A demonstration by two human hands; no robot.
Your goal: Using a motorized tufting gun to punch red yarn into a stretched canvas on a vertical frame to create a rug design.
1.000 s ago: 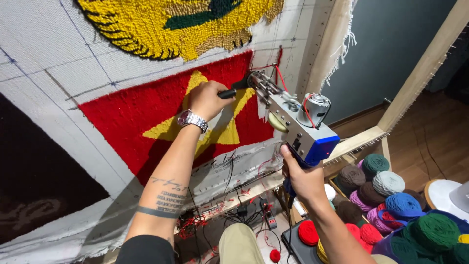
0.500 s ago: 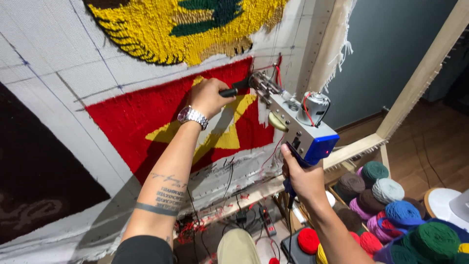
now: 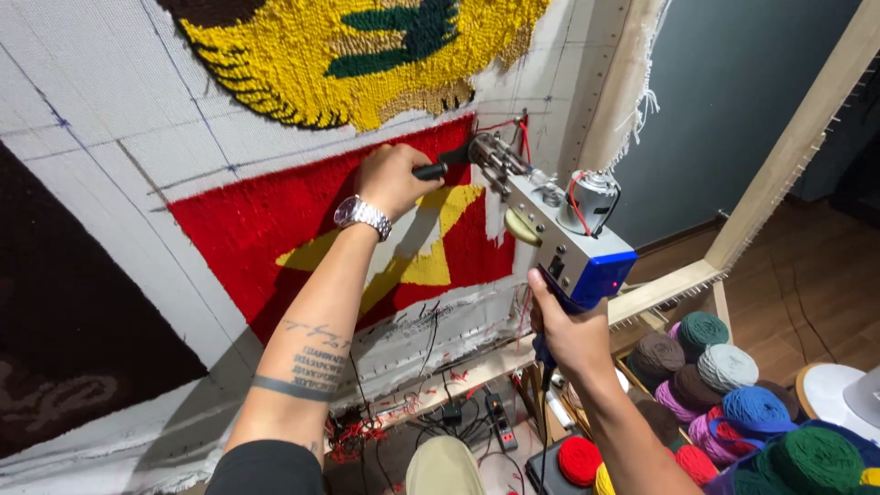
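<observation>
Pressing tufting gun (image 3: 550, 229) against red rug cloth (image 3: 275, 220), left hand (image 3: 394, 179) grip clamped on front handle, right hand (image 3: 568, 325) on rear.

A stretched backing cloth (image 3: 110, 137) is filling the left and upper part of the frame. A tufting gun (image 3: 550, 229) is sitting at centre, its tip touching the cloth. The left hand (image 3: 394, 179) is lying left of the gun on its front handle; the right hand (image 3: 568, 335) is gripping below it. Yarn balls (image 3: 733, 403) are crowding the lower right, beneath a wooden frame beam (image 3: 788, 156).
</observation>
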